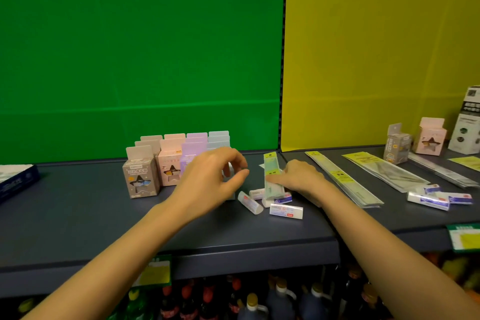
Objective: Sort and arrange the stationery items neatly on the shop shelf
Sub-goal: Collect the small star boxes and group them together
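Dark grey shelf point(78, 215), green backboard. Stiff card boxes point(141, 179) stand in colour rows at 10 o'clock of my left grip point(215, 176), which curls on pale box point(227, 171), likely squaring the row. Right grip point(298, 176) clasps slim green pack point(270, 166), tilted on end. Glossy wrapped erasers point(285, 209) lie loose at 6 o'clock, and flat ruler sleeves point(342, 176) at 3 o'clock.

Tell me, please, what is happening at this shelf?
A person is tidying stationery on the shop shelf. The right hand grips a pale green packet at a cluster of loose erasers. The left hand hovers with curled fingers beside the rows of small boxes; whether it holds anything is unclear. Long flat packets and further erasers lie off to the right.
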`<state>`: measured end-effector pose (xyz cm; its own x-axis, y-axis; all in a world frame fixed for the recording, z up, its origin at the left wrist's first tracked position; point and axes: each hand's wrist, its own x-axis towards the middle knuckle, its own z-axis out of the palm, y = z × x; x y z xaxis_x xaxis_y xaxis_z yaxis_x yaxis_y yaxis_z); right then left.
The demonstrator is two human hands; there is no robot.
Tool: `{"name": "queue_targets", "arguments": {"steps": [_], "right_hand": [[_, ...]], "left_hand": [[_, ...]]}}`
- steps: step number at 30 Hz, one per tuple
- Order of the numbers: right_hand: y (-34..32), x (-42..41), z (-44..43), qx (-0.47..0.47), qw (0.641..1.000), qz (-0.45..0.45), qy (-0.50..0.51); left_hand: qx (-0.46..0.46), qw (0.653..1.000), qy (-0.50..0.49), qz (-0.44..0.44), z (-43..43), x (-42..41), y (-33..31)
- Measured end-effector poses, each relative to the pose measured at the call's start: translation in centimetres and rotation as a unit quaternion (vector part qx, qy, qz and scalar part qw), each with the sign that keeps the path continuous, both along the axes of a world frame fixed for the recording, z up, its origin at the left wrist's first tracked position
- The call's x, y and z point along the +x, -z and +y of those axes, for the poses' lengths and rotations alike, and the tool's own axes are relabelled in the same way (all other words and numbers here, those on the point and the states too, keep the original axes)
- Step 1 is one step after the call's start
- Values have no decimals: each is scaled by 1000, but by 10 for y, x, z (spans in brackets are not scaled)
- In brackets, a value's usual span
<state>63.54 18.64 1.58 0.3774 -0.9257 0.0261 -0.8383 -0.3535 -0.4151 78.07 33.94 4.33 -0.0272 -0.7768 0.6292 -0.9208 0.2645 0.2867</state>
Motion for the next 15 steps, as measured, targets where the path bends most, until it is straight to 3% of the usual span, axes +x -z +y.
{"name": "queue_targets", "arguments": {"steps": [5, 9, 15], "right_hand": [[-14, -34, -11, 9, 990, -134, -34], [-18, -76, -18, -3, 976, -214, -38], [-18, -127, -20, -11, 962, -269, -42]], "left_hand": [[50, 998, 5, -27, -18, -34, 4], [101, 992, -48, -53, -47, -52, 10], [192, 964, -149, -104, -96, -73, 19]]}}
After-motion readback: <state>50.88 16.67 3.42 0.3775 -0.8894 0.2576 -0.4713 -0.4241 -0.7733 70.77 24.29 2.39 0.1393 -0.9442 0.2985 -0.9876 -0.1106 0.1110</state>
